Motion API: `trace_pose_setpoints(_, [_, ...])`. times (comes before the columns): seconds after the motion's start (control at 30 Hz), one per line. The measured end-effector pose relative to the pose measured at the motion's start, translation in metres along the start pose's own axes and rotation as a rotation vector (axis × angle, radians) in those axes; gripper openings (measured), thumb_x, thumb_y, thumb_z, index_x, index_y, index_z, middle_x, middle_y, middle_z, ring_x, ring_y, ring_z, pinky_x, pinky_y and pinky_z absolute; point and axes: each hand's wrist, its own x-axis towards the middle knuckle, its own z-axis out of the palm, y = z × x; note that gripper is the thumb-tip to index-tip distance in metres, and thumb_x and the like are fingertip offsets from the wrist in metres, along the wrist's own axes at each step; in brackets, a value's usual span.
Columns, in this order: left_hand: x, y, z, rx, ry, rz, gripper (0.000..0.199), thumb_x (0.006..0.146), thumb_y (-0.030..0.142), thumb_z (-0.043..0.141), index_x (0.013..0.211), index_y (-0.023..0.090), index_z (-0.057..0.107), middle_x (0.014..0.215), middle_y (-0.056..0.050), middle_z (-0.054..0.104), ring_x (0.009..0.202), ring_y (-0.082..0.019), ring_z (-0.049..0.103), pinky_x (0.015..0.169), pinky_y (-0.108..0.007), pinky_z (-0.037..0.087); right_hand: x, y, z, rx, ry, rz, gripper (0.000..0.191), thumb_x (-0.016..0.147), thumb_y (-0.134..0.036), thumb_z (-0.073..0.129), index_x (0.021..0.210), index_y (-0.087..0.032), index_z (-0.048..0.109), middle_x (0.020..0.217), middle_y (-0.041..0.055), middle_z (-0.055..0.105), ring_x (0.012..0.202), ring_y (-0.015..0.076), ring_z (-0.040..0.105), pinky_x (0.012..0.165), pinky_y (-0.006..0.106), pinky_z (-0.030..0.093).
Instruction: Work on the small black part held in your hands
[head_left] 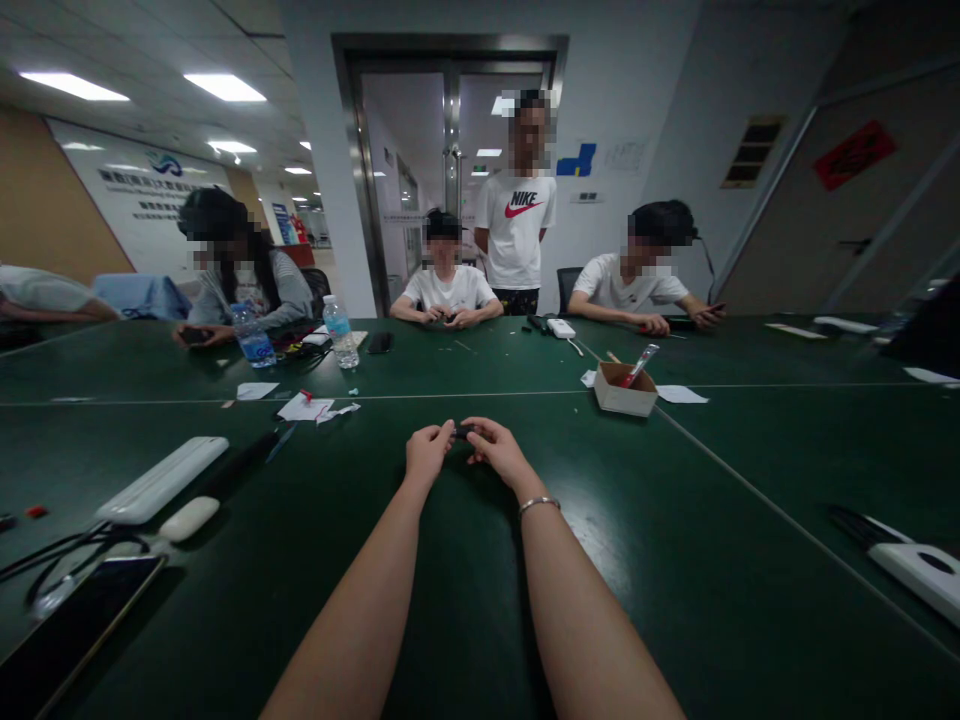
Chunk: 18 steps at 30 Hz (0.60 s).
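Both my hands meet just past the middle of the dark green table (465, 560). Between them is a small black object (463, 432), mostly covered by fingers, so its kind cannot be made out. My left hand (429, 452) is closed, pinching the object's left end between thumb and fingers. From the other side, my right hand (498, 450) curls its fingers around the right end, and a bracelet (539, 505) circles that wrist.
A small cardboard box (626, 398) holding tools stands ahead right. To the left lie a white power bank (166, 478), a white oval case (190, 519), a phone (82, 625) and cables. Water bottles (341, 332) and seated people (448, 290) are across the table. A white device (922, 575) lies far right.
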Motion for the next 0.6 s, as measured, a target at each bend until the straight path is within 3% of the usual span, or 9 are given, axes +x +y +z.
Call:
trace_pose_setpoints(0.33, [-0.006,0.011,-0.001,0.092,0.04,-0.065,0.048,0.08,0.058,0.045,0.059,0.018,0.059,0.057,-0.001,0.058,0.052,-0.014,0.048,0.052,-0.025,0.032,-0.002,-0.004,0.0,-0.003,-0.021,0.008,0.034,0.073,-0.032,0.067,0.104,-0.02,0.062,0.083,-0.0009,0.06,0.05,0.0055,0.052,0.05,0.023,0.049])
trace_pose_setpoints(0.6, [0.0,0.008,0.002,0.061,0.056,-0.11,0.045,0.078,0.055,0.049,0.05,0.021,0.056,0.05,0.0,0.053,0.048,-0.014,0.045,0.05,-0.026,0.03,-0.003,-0.006,0.0,0.019,-0.036,0.001,0.033,0.073,-0.033,0.068,0.102,-0.019,0.063,0.079,-0.0015,0.059,0.051,0.0062,0.054,0.049,0.022,0.048])
